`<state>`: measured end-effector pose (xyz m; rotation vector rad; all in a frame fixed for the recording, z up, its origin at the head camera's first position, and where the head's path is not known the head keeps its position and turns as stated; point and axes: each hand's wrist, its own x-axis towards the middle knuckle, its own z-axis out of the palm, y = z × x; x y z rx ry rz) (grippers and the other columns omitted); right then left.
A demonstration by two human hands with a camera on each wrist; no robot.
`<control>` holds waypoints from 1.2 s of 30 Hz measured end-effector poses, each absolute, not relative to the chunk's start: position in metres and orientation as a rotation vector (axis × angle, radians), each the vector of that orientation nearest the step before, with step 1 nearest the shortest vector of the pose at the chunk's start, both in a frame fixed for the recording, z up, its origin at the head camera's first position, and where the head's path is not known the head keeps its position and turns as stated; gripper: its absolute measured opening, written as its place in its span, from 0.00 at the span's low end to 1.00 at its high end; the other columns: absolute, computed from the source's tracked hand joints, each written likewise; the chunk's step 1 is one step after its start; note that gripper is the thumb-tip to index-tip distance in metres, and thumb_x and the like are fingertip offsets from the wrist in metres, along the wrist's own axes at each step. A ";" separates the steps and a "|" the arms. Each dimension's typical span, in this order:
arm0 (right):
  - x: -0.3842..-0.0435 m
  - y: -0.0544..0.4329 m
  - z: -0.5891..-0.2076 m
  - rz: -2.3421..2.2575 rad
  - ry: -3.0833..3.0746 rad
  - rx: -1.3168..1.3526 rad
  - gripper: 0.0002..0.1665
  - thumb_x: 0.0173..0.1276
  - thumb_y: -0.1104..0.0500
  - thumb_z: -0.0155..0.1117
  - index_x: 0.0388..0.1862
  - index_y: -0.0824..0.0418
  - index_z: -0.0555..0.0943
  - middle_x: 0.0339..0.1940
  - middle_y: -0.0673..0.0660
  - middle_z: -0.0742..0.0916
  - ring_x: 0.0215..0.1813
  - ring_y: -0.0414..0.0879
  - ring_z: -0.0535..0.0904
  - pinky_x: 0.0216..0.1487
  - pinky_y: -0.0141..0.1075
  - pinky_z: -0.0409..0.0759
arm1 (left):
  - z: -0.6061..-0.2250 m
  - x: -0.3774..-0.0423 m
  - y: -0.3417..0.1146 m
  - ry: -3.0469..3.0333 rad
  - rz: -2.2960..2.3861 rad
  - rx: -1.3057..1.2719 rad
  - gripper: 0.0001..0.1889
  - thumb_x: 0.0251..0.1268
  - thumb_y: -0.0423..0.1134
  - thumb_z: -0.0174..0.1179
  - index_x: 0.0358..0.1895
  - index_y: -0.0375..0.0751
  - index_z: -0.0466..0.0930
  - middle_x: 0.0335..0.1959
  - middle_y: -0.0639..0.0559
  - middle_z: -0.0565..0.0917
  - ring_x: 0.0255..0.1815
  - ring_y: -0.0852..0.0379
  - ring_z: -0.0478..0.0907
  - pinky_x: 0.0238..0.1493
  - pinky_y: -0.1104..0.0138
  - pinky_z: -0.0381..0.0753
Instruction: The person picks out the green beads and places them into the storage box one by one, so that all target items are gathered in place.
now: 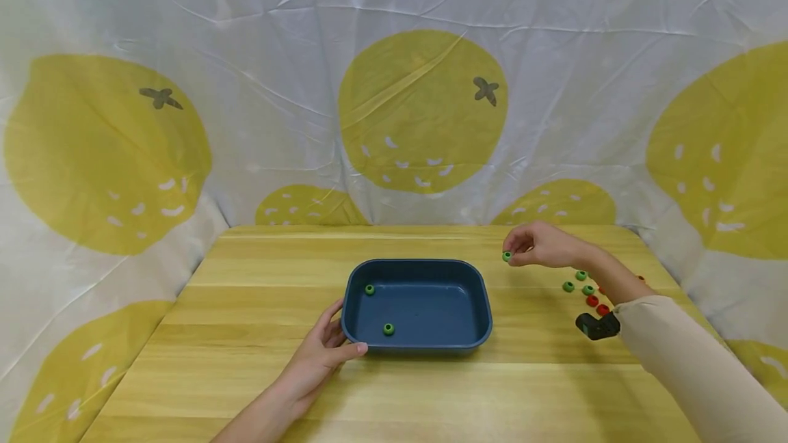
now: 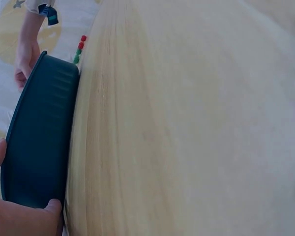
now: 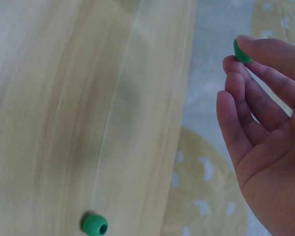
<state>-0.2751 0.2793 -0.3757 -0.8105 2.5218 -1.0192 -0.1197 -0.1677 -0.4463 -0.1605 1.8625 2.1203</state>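
Observation:
A green bead [image 1: 507, 256] is pinched between thumb and fingertip of my right hand [image 1: 544, 246], raised above the table to the right of a dark blue rectangular tub. In the right wrist view the same bead [image 3: 243, 52] shows at the fingertips, the other fingers loosely bent. My left hand [image 1: 320, 351] grips the near left corner of the tub [image 1: 417, 346], thumb along its front and fingers at its left side. Inside the tub lie two green beads, one toward the back left [image 1: 369, 289] and one near the front [image 1: 388, 329].
Under the right forearm, several loose beads lie on the wooden table [image 1: 277, 279]: green ones [image 1: 568, 286] and red ones [image 1: 592, 301], some partly hidden by the arm. A black device [image 1: 597, 326] is worn at the right wrist. Behind the table hangs a lemon-print cloth [image 1: 277, 87].

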 end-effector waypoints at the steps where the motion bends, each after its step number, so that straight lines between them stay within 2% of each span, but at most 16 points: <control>1: -0.276 0.277 -0.376 -1.020 2.515 -0.831 0.09 0.72 0.61 0.71 0.47 0.64 0.84 0.41 0.54 0.86 0.45 0.50 0.84 0.48 0.39 0.83 | -0.446 -0.120 -0.168 1.861 2.120 -0.160 0.50 0.62 0.28 0.72 0.83 0.50 0.52 0.75 0.36 0.67 0.76 0.39 0.64 0.71 0.45 0.63; 16: -0.289 0.238 -0.373 -0.984 2.471 -0.919 0.08 0.72 0.60 0.70 0.47 0.60 0.85 0.41 0.52 0.87 0.45 0.48 0.85 0.49 0.42 0.83 | -0.447 -0.120 -0.168 1.839 2.124 -0.128 0.50 0.63 0.29 0.72 0.83 0.50 0.51 0.77 0.37 0.65 0.77 0.40 0.61 0.73 0.44 0.61; 26: -0.298 0.198 -0.363 -0.959 2.427 -1.024 0.08 0.72 0.61 0.71 0.47 0.61 0.86 0.40 0.51 0.87 0.44 0.48 0.84 0.49 0.44 0.83 | -0.449 -0.121 -0.169 1.839 2.133 -0.122 0.50 0.63 0.29 0.72 0.83 0.50 0.51 0.77 0.36 0.65 0.78 0.39 0.61 0.73 0.45 0.62; 36: -0.307 0.157 -0.367 -0.902 2.420 -1.119 0.09 0.70 0.60 0.72 0.47 0.60 0.87 0.39 0.49 0.87 0.43 0.45 0.83 0.50 0.41 0.83 | -0.448 -0.122 -0.169 1.839 2.132 -0.139 0.50 0.62 0.28 0.72 0.83 0.51 0.52 0.77 0.36 0.65 0.77 0.39 0.61 0.73 0.44 0.61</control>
